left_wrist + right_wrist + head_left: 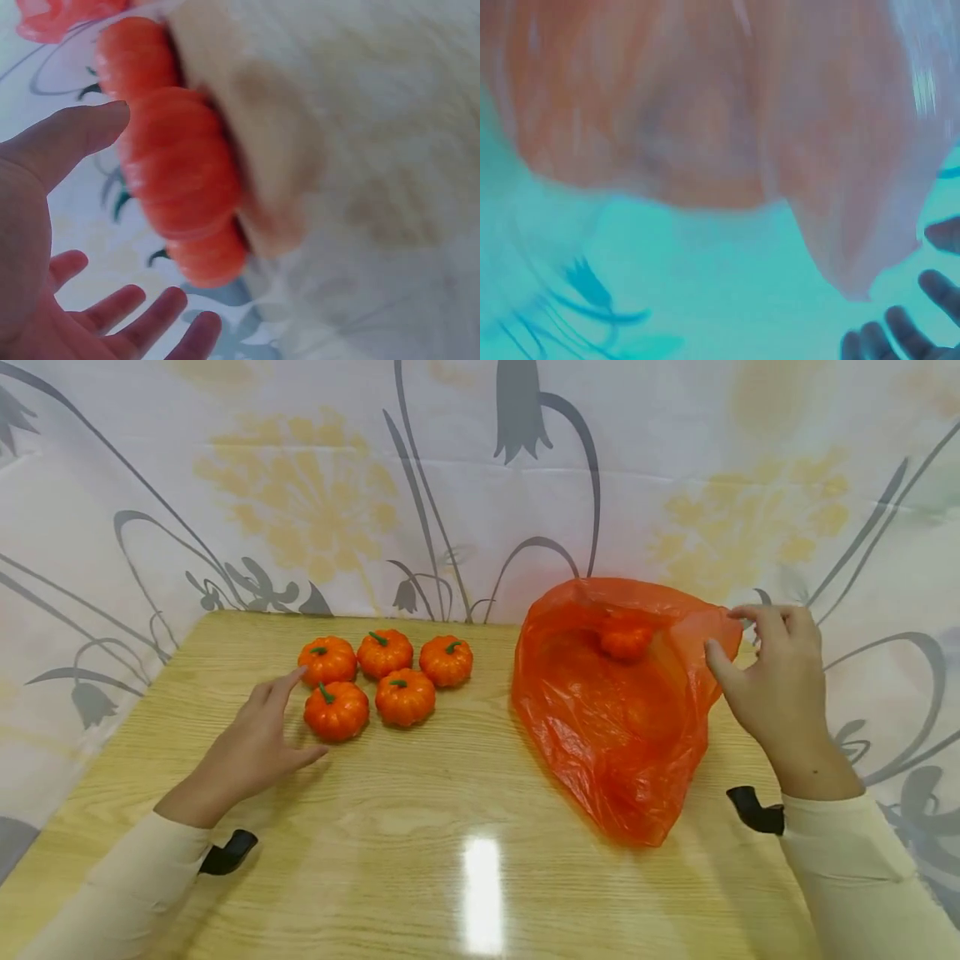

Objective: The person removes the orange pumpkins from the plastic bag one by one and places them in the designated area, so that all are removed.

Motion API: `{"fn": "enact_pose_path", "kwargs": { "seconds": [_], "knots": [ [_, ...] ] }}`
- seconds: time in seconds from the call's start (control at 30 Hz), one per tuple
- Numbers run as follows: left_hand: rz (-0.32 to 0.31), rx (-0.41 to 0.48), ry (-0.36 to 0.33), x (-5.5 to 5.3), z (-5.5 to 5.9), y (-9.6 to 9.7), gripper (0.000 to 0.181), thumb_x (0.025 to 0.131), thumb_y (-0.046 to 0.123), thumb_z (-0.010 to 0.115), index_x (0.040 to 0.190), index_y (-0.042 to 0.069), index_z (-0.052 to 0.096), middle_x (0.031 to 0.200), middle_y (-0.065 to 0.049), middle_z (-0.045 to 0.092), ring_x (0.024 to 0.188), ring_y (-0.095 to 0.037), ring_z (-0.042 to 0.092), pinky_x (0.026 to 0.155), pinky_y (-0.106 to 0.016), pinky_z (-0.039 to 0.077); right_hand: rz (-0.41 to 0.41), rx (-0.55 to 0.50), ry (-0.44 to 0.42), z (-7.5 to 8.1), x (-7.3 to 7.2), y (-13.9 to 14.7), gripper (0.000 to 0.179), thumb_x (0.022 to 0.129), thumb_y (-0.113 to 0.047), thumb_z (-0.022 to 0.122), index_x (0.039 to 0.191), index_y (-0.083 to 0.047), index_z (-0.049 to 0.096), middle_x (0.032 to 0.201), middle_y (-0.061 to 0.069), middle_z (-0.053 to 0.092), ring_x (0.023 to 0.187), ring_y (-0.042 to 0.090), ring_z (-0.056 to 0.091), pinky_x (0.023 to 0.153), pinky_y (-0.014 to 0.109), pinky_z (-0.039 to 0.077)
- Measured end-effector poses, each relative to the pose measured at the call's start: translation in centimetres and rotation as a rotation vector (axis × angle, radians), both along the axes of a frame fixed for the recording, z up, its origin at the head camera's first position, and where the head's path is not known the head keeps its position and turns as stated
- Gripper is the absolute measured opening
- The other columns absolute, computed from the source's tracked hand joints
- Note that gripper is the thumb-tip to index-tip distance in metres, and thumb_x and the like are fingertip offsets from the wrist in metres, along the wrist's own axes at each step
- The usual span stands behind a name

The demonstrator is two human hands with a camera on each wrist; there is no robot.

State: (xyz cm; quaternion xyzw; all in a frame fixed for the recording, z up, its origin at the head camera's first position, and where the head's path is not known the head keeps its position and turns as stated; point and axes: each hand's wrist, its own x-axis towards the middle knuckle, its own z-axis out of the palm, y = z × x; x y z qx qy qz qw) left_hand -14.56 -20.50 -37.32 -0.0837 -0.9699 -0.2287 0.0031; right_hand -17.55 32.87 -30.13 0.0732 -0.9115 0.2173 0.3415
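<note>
Several small orange toy pumpkins with green stems stand in a cluster on the left side of the table. My left hand (251, 739) reaches beside the near-left pumpkin (337, 712), thumb and fingers spread apart; the left wrist view shows a pumpkin (180, 165) beyond the thumb, with nothing in the palm. A thin orange-red plastic bag (585, 735) lies spread at the right, its mouth open. Inside it sits another pumpkin (627, 642). My right hand (787, 681) is at the bag's right edge, fingers and thumb apart; whether a fingertip touches the plastic I cannot tell.
The wood-grain table (420, 827) carries everything. Behind it and at both sides hangs a pale cloth (465, 510) printed with grey and yellow flowers. A black strap end (228, 853) sticks out at the left wrist, and a similar black piece (753, 812) at the right.
</note>
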Motion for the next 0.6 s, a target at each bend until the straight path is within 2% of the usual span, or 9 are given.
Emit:
{"fn": "enact_pose_path", "kwargs": {
  "seconds": [0.07, 0.13, 0.2, 0.3, 0.4, 0.47, 0.6],
  "knots": [
    [-0.002, 0.001, 0.045, 0.2, 0.4, 0.0, 0.107, 0.079, 0.03, 0.084, 0.159, 0.009, 0.017, 0.15, -0.031, 0.031, 0.129, -0.052, 0.041, 0.094, -0.07, 0.043, 0.029, 0.065, -0.076, 1.2, -0.9, 0.2, 0.045, 0.087, -0.01, 0.073, 0.128, 0.004, 0.059, 0.125, 0.033, 0.048, 0.111, 0.05, 0.044, 0.09, 0.055, 0.039],
    [-0.014, 0.005, 0.114, 0.5, 0.7, 0.3, 0.104, 0.079, 0.03, 0.084, 0.158, 0.01, 0.021, 0.149, -0.03, 0.033, 0.13, -0.05, 0.04, 0.096, -0.07, 0.042, 0.061, 0.137, -0.168, 2.1, -1.9, 0.3, 0.052, 0.088, -0.014, 0.073, 0.134, 0.002, 0.056, 0.135, 0.035, 0.044, 0.121, 0.056, 0.038, 0.098, 0.066, 0.032],
    [-0.035, 0.015, 0.201, 0.7, 1.1, 1.0, 0.098, 0.079, 0.028, 0.085, 0.156, 0.009, 0.027, 0.146, -0.028, 0.038, 0.128, -0.048, 0.043, 0.096, -0.068, 0.043, 0.074, 0.219, -0.268, 2.8, -2.9, 0.2, 0.056, 0.09, -0.022, 0.072, 0.139, -0.002, 0.053, 0.142, 0.035, 0.042, 0.126, 0.057, 0.035, 0.102, 0.07, 0.029],
    [-0.074, 0.046, 0.327, 0.9, 1.7, 2.7, 0.084, 0.081, 0.024, 0.083, 0.149, 0.007, 0.037, 0.138, -0.024, 0.046, 0.123, -0.043, 0.047, 0.098, -0.064, 0.044, 0.07, 0.335, -0.386, 3.5, -4.5, -0.2, 0.058, 0.093, -0.034, 0.069, 0.142, -0.007, 0.053, 0.145, 0.033, 0.041, 0.127, 0.058, 0.035, 0.101, 0.072, 0.026],
    [-0.131, 0.093, 0.428, 0.9, 2.0, 5.2, 0.068, 0.085, 0.021, 0.078, 0.143, 0.004, 0.046, 0.132, -0.02, 0.052, 0.119, -0.039, 0.051, 0.099, -0.058, 0.046, 0.064, 0.411, -0.424, 3.9, -5.7, -0.6, 0.053, 0.093, -0.039, 0.068, 0.136, -0.009, 0.058, 0.139, 0.03, 0.047, 0.124, 0.054, 0.04, 0.102, 0.075, 0.021],
    [-0.176, 0.116, 0.459, 0.9, 2.1, 7.0, 0.06, 0.087, 0.022, 0.074, 0.14, 0.005, 0.05, 0.131, -0.017, 0.055, 0.119, -0.035, 0.053, 0.1, -0.054, 0.048, 0.071, 0.442, -0.416, 4.1, -6.3, -0.8, 0.045, 0.093, -0.036, 0.068, 0.127, -0.008, 0.063, 0.13, 0.03, 0.053, 0.118, 0.053, 0.045, 0.105, 0.075, 0.018],
    [-0.269, 0.123, 0.45, 0.8, 2.0, 10.9, 0.054, 0.09, 0.023, 0.07, 0.139, 0.011, 0.053, 0.132, -0.012, 0.056, 0.121, -0.03, 0.055, 0.101, -0.048, 0.05, 0.103, 0.484, -0.374, 4.3, -6.8, -1.1, 0.018, 0.094, -0.02, 0.066, 0.102, -0.004, 0.07, 0.104, 0.024, 0.067, 0.099, 0.044, 0.059, 0.108, 0.076, 0.017]
  ]
}}
